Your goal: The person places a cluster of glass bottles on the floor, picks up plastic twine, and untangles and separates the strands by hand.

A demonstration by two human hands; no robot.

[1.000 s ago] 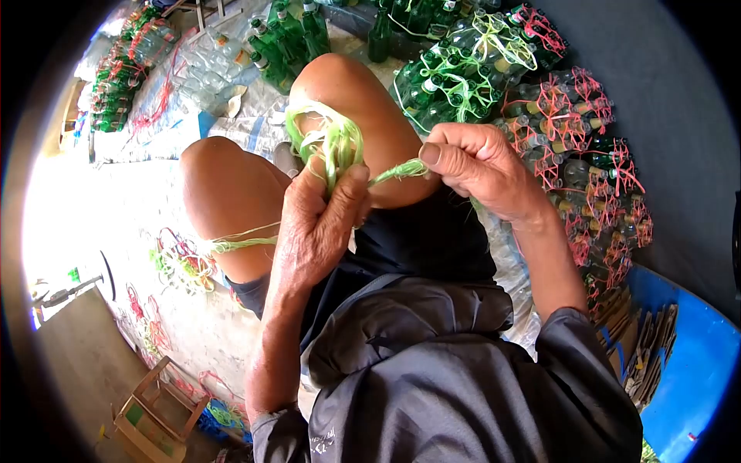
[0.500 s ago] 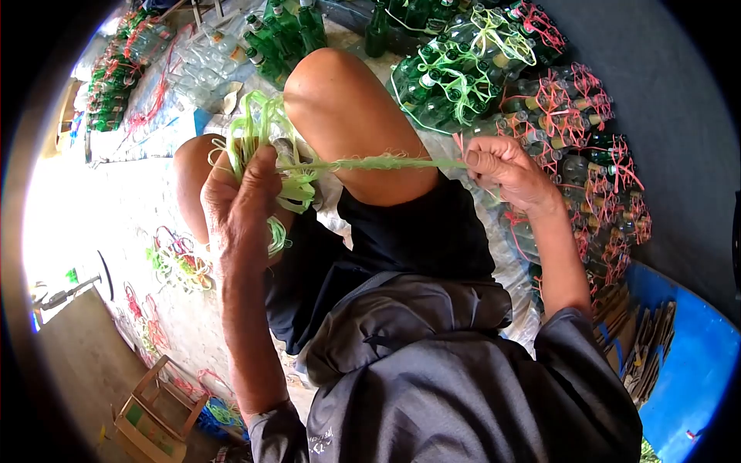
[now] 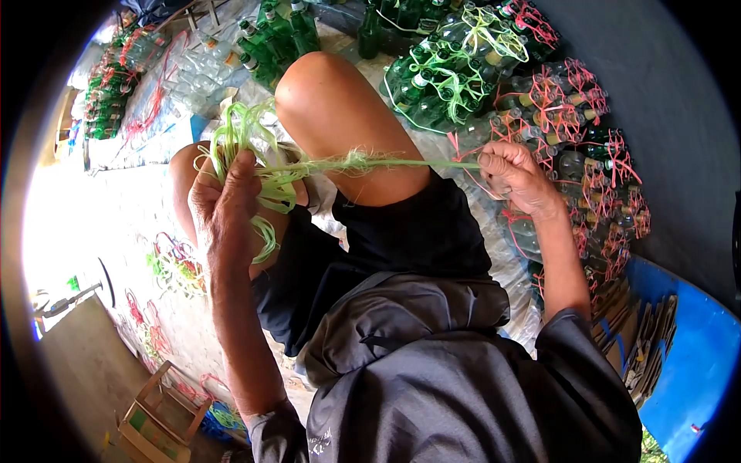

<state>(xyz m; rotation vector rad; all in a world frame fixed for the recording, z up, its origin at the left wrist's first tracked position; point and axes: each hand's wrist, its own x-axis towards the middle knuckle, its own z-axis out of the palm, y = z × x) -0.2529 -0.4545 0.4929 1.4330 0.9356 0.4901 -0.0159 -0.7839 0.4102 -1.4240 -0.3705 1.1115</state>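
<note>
My left hand is closed on a looped bundle of pale green plastic string, whose loops hang above and below the fingers. From there a frayed green strand runs nearly level across my raised knee, with a fuzzy tuft near its middle. My right hand pinches the strand's other end, thumb against the fingers. A thin pink string shows beside that hand, close to the tied bottles.
Green bottles and clear bottles tied with string lie at the upper right. Loose green bottles stand at the top. Tangled string lies at left, a wooden frame lower left, a blue panel lower right.
My left hand has moved slightly left with the bundle and my right hand slightly right. More of the strand shows between them, and the fuzzy tuft stands out more.
</note>
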